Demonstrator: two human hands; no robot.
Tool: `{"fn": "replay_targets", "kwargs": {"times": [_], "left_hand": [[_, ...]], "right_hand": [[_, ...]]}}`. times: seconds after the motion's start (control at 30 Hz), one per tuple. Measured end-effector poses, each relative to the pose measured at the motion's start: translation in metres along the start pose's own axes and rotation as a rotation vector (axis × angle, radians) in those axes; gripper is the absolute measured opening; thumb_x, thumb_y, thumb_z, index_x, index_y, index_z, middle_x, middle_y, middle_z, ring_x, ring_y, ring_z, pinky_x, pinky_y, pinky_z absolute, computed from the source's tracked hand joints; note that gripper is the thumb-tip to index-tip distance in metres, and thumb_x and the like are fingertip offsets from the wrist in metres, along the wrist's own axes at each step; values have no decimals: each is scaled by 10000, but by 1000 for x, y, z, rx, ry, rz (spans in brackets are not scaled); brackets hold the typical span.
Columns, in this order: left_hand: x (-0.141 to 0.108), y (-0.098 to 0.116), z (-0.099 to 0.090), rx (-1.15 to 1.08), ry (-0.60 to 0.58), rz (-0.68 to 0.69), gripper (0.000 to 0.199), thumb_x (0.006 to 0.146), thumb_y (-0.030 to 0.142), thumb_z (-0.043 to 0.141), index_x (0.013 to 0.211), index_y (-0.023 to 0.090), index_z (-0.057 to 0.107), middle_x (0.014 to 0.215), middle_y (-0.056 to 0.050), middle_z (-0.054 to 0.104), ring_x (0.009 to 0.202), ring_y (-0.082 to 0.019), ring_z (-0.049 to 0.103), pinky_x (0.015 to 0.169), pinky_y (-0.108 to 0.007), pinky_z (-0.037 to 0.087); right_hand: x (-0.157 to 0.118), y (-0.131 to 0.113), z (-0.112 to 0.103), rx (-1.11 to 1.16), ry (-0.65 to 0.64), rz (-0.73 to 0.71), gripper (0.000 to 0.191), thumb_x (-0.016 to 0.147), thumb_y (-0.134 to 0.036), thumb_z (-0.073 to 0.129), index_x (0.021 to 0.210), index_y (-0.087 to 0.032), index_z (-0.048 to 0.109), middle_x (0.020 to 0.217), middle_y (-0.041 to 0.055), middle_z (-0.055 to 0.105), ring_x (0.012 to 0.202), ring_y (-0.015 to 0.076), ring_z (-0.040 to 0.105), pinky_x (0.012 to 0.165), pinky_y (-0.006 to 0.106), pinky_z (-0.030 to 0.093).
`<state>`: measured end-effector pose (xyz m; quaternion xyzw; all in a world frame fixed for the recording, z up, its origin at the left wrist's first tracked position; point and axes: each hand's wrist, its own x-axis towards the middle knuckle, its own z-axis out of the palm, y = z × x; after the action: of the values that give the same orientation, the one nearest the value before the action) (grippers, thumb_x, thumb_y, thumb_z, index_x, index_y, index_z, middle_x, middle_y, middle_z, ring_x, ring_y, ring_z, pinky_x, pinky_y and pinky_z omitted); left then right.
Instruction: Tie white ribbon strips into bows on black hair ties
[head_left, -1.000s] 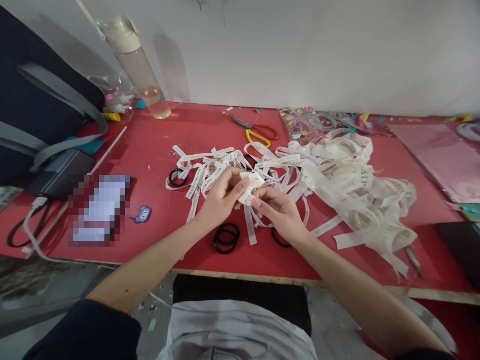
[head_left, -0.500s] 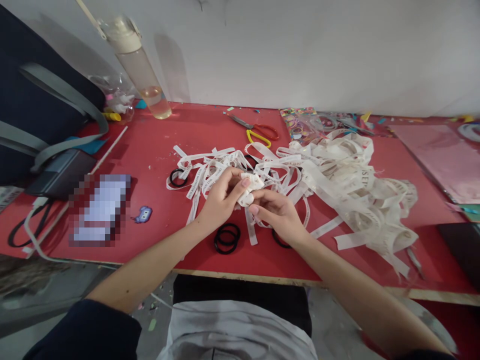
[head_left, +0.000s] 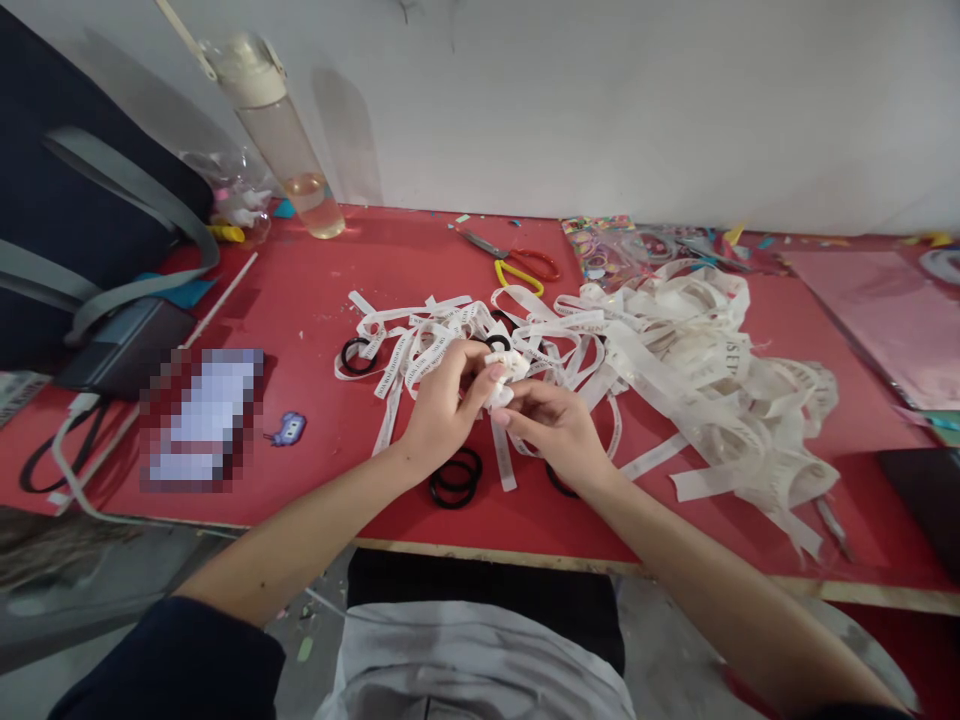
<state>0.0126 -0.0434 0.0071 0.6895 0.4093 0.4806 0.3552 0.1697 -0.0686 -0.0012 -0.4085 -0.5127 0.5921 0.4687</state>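
Gathered white ribbon (head_left: 507,372) is pinched between both hands above the red table (head_left: 300,290). My left hand (head_left: 450,395) holds it from the left, thumb on top. From the right, my right hand (head_left: 555,425) closes its thumb and fingers on its lower edge. A black ring (head_left: 496,343) shows just behind the ribbon. Loose printed ribbons (head_left: 405,350) lie beneath and behind the hands. Black rings (head_left: 455,478) rest near the front edge, below my left hand, and another black ring (head_left: 356,356) sits among ribbons at left.
Scissors (head_left: 510,262) lie behind the ribbons. A large ribbon heap (head_left: 720,370) spreads at right. At left are a bottle (head_left: 296,160), a blurred-out phone (head_left: 206,415), a small blue trinket (head_left: 287,429) and a dark box (head_left: 127,345) with a cable.
My left hand has shifted slightly and turned around the white ribbon, which is now bunched differently. A black ring has come into view behind it. My right hand has barely moved.
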Motion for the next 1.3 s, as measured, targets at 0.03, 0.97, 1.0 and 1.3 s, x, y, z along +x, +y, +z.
{"fn": "replay_targets", "kwargs": {"times": [0.03, 0.97, 1.0, 1.3], "left_hand": [[-1, 0, 0, 21, -1, 29, 183, 963, 389, 516, 940, 211, 480, 726, 36, 527, 596, -79, 529, 534, -205, 402], [3, 2, 1, -250, -171, -170, 232, 949, 443, 524, 958, 211, 528, 669, 38, 523, 520, -81, 483, 481, -209, 383], [3, 3, 0, -267, -182, -177, 237, 946, 446, 528, 951, 209, 530, 666, 38, 522, 518, -78, 486, 477, -204, 386], [9, 6, -1, -464, -319, -381, 354, 833, 506, 665, 881, 196, 501, 602, 72, 477, 446, -49, 442, 410, -169, 387]], "right_hand": [[0, 0, 1, -5, 6, 6, 246, 712, -365, 827, 793, -182, 683, 609, -53, 523, 509, 61, 408, 472, 209, 343], [-4, -5, -1, -144, 284, -207, 185, 914, -363, 622, 1024, -230, 557, 643, -61, 519, 472, 76, 453, 449, 223, 362], [-3, -5, -2, -167, 287, -202, 193, 908, -369, 626, 1025, -227, 565, 646, -56, 526, 475, 79, 452, 450, 227, 363], [-3, -2, -4, -367, 370, -238, 132, 913, -356, 617, 901, -225, 602, 726, -10, 588, 598, 120, 539, 527, 256, 426]]}}
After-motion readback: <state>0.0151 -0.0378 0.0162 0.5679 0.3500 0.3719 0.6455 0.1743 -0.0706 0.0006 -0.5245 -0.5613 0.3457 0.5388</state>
